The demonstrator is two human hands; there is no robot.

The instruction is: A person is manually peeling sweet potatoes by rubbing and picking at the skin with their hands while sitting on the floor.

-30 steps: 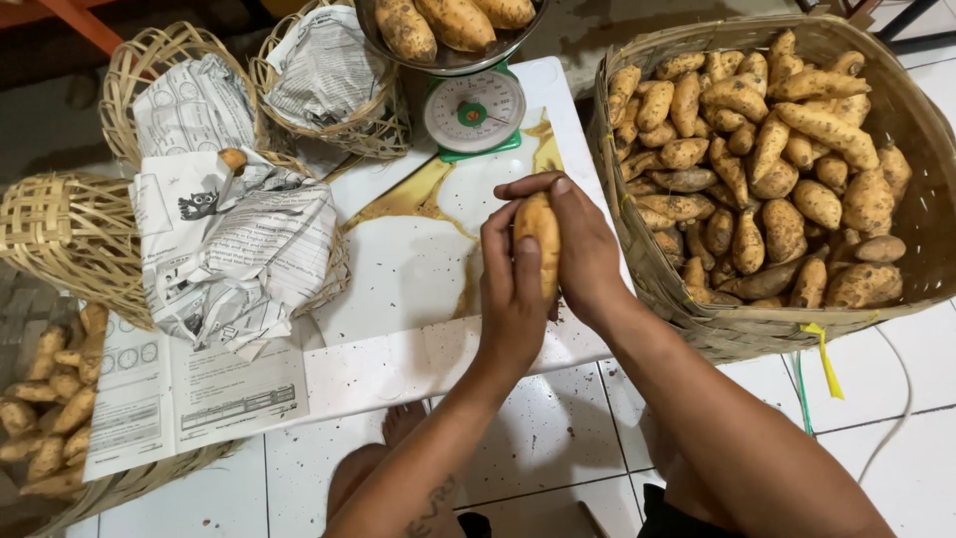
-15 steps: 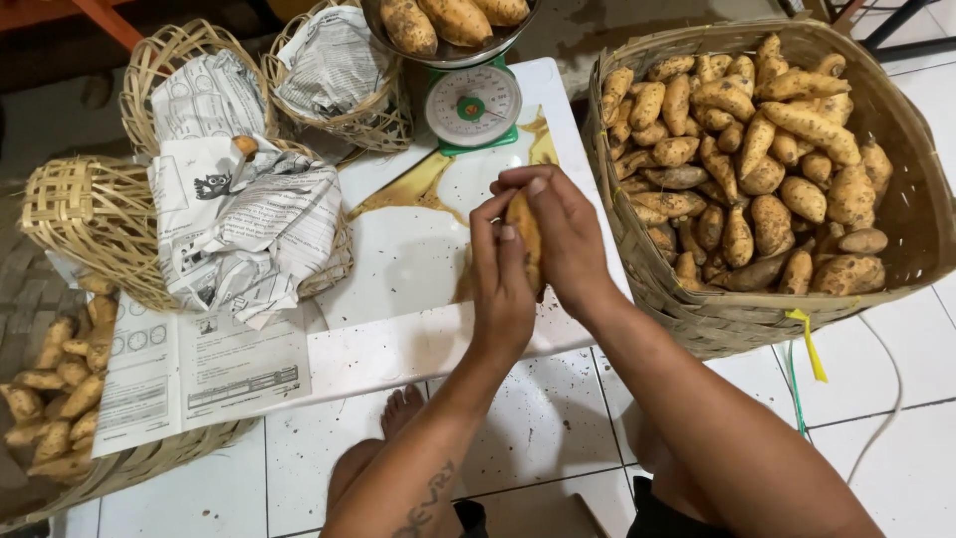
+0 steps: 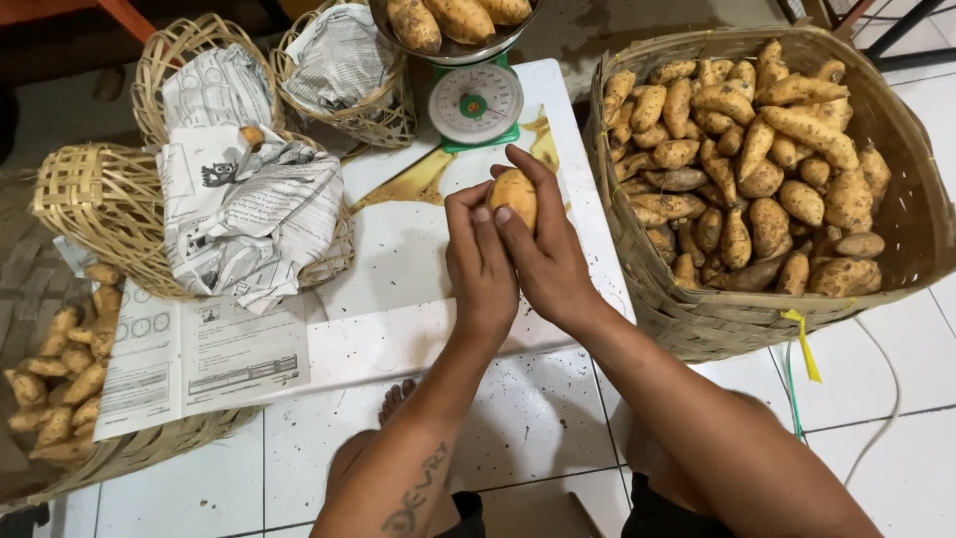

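Looking down from our own head, we start at far left, where a flat basket [image 3: 60, 399] holds small sweet potatoes under an open newspaper [image 3: 204, 354]. Beside it, three woven baskets lined with crumpled newsprint [image 3: 249, 214] sit on and near a low white table [image 3: 398, 299].

At the centre, above the table, our left hand [image 3: 483, 269] and right hand [image 3: 543, 254] wrap together around one orange sweet potato [image 3: 513, 194]. All fingers are curled closed on it, thumbs touching on the near side, so only its upper part shows. Its long axis runs roughly away from us, the visible rounded end pointing toward the green-based kitchen scale [image 3: 473, 105], whose pan carries three larger potatoes. The lower end is hidden in our palms.

To handle it well, we judge that turning it slowly along that axis with a firm but light grip lets us check the whole skin without dropping it.

At right, a big woven basket [image 3: 896, 130] is piled with sweet potatoes.
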